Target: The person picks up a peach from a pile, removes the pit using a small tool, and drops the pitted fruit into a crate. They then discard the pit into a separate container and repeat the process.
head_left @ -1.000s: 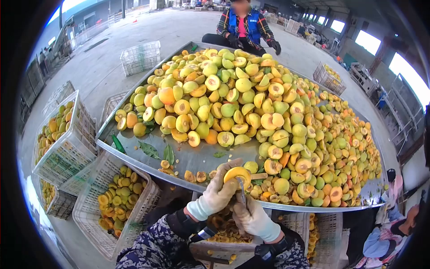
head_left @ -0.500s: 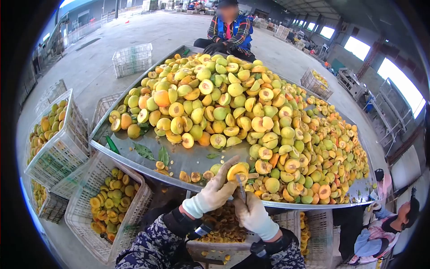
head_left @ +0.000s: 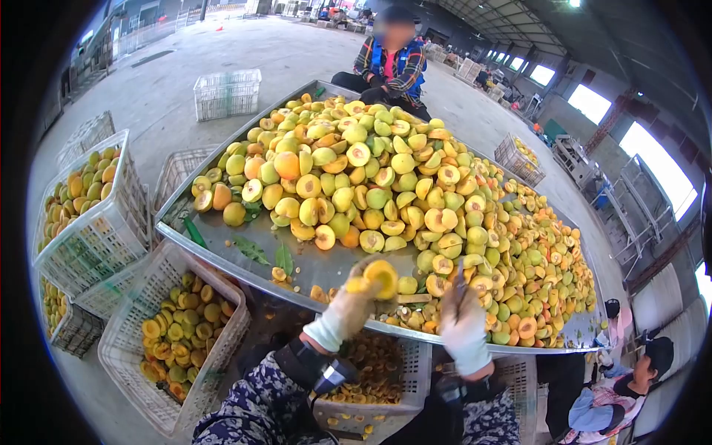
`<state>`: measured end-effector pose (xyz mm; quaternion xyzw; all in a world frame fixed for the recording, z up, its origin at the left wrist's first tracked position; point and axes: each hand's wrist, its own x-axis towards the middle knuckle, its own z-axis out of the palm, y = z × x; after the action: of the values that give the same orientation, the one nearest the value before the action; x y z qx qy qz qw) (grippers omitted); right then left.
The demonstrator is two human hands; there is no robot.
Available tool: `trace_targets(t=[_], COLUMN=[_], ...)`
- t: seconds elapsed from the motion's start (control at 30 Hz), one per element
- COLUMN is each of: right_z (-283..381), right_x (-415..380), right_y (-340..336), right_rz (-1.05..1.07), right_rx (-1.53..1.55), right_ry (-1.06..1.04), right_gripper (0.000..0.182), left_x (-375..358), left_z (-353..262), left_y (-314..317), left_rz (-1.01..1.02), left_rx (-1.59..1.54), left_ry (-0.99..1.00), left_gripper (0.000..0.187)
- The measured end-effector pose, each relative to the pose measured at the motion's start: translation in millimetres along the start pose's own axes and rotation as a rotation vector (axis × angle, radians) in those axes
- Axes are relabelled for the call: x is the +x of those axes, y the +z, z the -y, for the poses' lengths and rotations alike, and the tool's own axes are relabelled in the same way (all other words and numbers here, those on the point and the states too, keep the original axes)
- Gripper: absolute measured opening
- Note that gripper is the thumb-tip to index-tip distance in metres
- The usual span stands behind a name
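So, the slim tool (head_left: 460, 279) has been drawn clear of the halved fruit (head_left: 383, 277): half a second ago its tip was held against the flesh, and now the two hands are set well apart. The halved fruit is pinched by the left hand (head_left: 350, 305) above the near edge of the metal table (head_left: 222, 237), with a second yellow piece (head_left: 357, 285) seen just beside it. The slim tool is gripped point-up in the right hand (head_left: 464, 317), in front of the fruit pile (head_left: 371, 167); finger detail is blurred. For the work, tool contact is judged to be broken off, with the fruit supported from one side only. The cut face can't be read clearly.
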<state>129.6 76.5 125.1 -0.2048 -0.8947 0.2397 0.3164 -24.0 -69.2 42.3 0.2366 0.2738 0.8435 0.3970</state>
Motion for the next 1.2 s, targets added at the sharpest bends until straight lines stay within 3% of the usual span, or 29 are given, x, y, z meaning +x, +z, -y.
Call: trace_targets(t=[0.03, 0.07, 0.1, 0.17, 0.2, 0.27, 0.33, 0.37, 0.4, 0.43, 0.47, 0.5, 0.53, 0.57, 0.63, 0.67, 0.7, 0.77, 0.8, 0.87, 0.9, 0.93, 0.97, 1.0, 1.07, 1.1, 1.13, 1.17, 1.2], right_z=[-5.5, -26.2, -51.9, -89.4, -101.2, -121.3, -138.9, -140.0, -128.6, -114.8, -98.4, -89.4, -104.7, -94.7, -100.4, -91.2, -94.8, -107.4, -104.5, -88.3, -80.9, -72.7, -68.4, -68.3, -66.1, -61.2, -54.8, -47.8, -39.8], right_x=[6.8, 10.4, 11.0, 8.0, 11.3, 15.0, 25.0, 32.7, 37.0, 36.7, 37.1, 38.7, 30.7, 27.2, 13.3, 11.8, 9.1, 12.6, 14.7, 14.3, 9.0, 3.6, -1.6, -10.9, -29.5, -33.1, -37.0, -42.0, -40.7], right_y=[-5.3, -7.7, -6.4, 0.0, 0.4, 1.7, 1.1, 5.6, 8.4, 18.4, 32.2, 43.7, 70.1, 82.8, 112.9, 113.9, 114.1, 107.5, 99.8, 69.9, 57.1, 44.5, 32.8, 23.9, 11.2, 5.5, 0.4, -5.5, -14.4], right_rz=[-0.065, 0.019, 0.088, 0.136, 0.128, 0.194, 0.091, 0.028, 0.003, 0.006, 0.199, 0.387, 0.363, 0.530, 0.408, 0.481, 0.551, 0.598, 0.594, 0.468, 0.459, 0.330, 0.201, 0.203, 0.222, 0.218, 0.280, 0.343, 0.445], right_rx=[-0.230, -0.357, -0.470, -0.577, -0.579, -0.665, -0.801, -0.891, -0.805, -0.778, -0.657, -0.531, -0.456, -0.549, -0.720, -0.861, -0.835, -0.821, -0.816, -0.449, -0.451, -0.260, -0.073, -0.075, 0.317, 0.328, 0.666, 1.006, 1.128], right_ry=[-0.032, 0.098, 0.141, 0.209, 0.221, 0.238, 0.198, 0.168, 0.109, 0.106, 0.057, 0.002, -0.218, -0.191, -0.277, -0.268, -0.278, -0.301, -0.293, -0.230, -0.205, -0.150, -0.101, -0.083, 0.246, 0.255, 0.446, 0.637, 0.662], right_gripper=[0.023, 0.024, 0.025, 0.025, 0.025, 0.025, 0.026, 0.027, 0.025, 0.025, 0.024, 0.023, 0.022, 0.020, 0.018, 0.018, 0.018, 0.016, 0.016, 0.018, 0.018, 0.020, 0.023, 0.023, 0.022, 0.022, 0.024, 0.026, 0.028], left_x=[0.5, 4.7, -10.8, -17.5, -21.5, -45.3, -75.6, -88.6, -103.5, -118.9, -132.1, -144.9, -160.5, -168.3, -140.8, -109.6, -82.0, -18.1, 12.1, 64.7, 85.0, 99.0, 109.1, 113.2, 110.0, 105.3, 96.4, 82.2, 69.6], left_z=[-8.7, -17.2, -34.1, -34.3, -36.1, -48.5, -71.6, -75.1, -99.4, -120.2, -130.3, -150.4, -156.1, -153.3, -151.4, -147.6, -135.2, -112.8, -94.4, -65.0, -51.1, -50.1, -52.5, -50.1, -45.5, -51.4, -56.5, -57.6, -51.7], left_y=[-5.9, -9.2, 2.8, 7.4, 11.9, 20.9, 11.5, -9.5, -23.2, -24.3, -41.5, -45.8, -73.0, -101.6, -109.8, -75.6, -82.2, -65.9, -82.9, -104.3, -114.8, -102.5, -84.4, -74.7, -76.9, -61.9, -39.4, -13.2, -0.5], left_rz=[-0.101, -0.196, -0.114, 0.128, 0.145, 0.107, -0.092, -0.232, -0.334, -0.530, -0.656, -0.725, -0.816, -0.895, -0.725, -0.690, -0.500, -0.272, -0.195, -0.168, -0.166, -0.134, -0.167, -0.203, -0.192, -0.174, -0.163, -0.278, -0.372], left_rx=[-0.073, 0.791, 1.482, 2.200, 2.199, 1.678, 1.492, 1.204, 1.442, 1.397, 1.214, 1.412, 1.822, 2.234, 2.089, 1.871, 1.937, 1.831, 1.940, 2.159, 2.269, 2.266, 2.415, 2.546, 2.598, 2.613, 2.626, 2.141, 1.651], left_ry=[-0.083, -0.039, 0.222, 0.280, 0.286, 0.122, 0.219, 0.258, 0.332, 0.199, 0.212, 0.153, 0.119, 0.072, 0.334, 0.148, 0.264, 0.192, 0.255, 0.191, 0.115, 0.121, -0.138, -0.426, -0.338, -0.298, -0.304, -0.299, -0.286], left_gripper=[0.061, 0.057, 0.056, 0.052, 0.052, 0.055, 0.049, 0.045, 0.043, 0.043, 0.042, 0.040, 0.040, 0.040, 0.044, 0.043, 0.043, 0.040, 0.042, 0.041, 0.039, 0.039, 0.034, 0.030, 0.027, 0.028, 0.028, 0.028, 0.029])
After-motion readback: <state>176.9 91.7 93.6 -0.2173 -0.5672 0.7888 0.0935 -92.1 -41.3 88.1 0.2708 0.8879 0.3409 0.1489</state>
